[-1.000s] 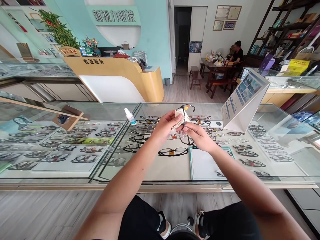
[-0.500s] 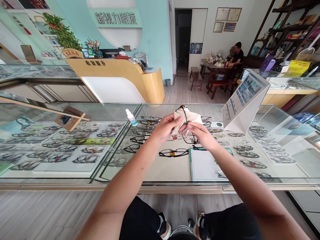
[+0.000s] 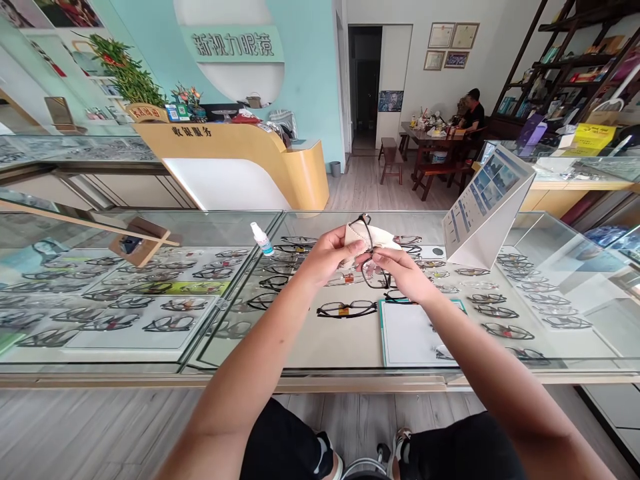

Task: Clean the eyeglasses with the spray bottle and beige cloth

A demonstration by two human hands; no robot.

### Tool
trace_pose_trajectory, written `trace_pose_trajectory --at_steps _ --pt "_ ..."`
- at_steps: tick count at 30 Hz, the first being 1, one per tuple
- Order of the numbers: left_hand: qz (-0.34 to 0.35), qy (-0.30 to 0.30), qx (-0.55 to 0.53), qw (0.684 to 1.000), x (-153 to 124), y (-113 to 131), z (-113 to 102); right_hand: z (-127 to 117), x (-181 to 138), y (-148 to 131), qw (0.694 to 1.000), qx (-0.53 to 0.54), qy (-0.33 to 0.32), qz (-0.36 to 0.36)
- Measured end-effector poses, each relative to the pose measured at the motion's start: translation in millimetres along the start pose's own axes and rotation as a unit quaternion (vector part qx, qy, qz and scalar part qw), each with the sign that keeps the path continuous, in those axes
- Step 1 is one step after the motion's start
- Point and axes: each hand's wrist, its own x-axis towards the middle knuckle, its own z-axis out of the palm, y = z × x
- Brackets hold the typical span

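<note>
Hands meet above glass display counter [image 3: 310,347]. Left hand [image 3: 327,257] pinches pale cleaning cloth [image 3: 383,237] closed around lens. Right hand [image 3: 403,273] grips black-framed glasses [image 3: 373,263] by frame, fingers closed. Spray bottle [image 3: 261,238] stands nearby, left.

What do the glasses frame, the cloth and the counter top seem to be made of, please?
The glasses frame: probably black plastic, going by its thin dark rim; the lenses are clear. The cloth: soft beige fabric, likely microfibre; it drapes and folds. The counter top: clear polished glass; displayed frames show through it and it reflects light.
</note>
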Motion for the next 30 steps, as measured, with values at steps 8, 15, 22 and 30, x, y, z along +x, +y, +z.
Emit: trace_pose_trajectory --at_steps 8,15,22,30 --pt "0.003 0.057 -0.005 0.998 2 0 -4 -10 -6 6 0.939 -0.278 0.183 -0.088" --pt "-0.037 0.017 -0.012 0.999 0 3 -1 -13 0 2 0.926 -0.281 0.198 -0.157" --pt "-0.067 -0.028 0.031 0.997 -4 8 -2 -21 3 6 0.966 -0.03 0.256 -0.009" --pt "-0.042 0.005 0.004 0.999 -4 5 2 -17 3 9 0.93 -0.067 0.357 -0.053"
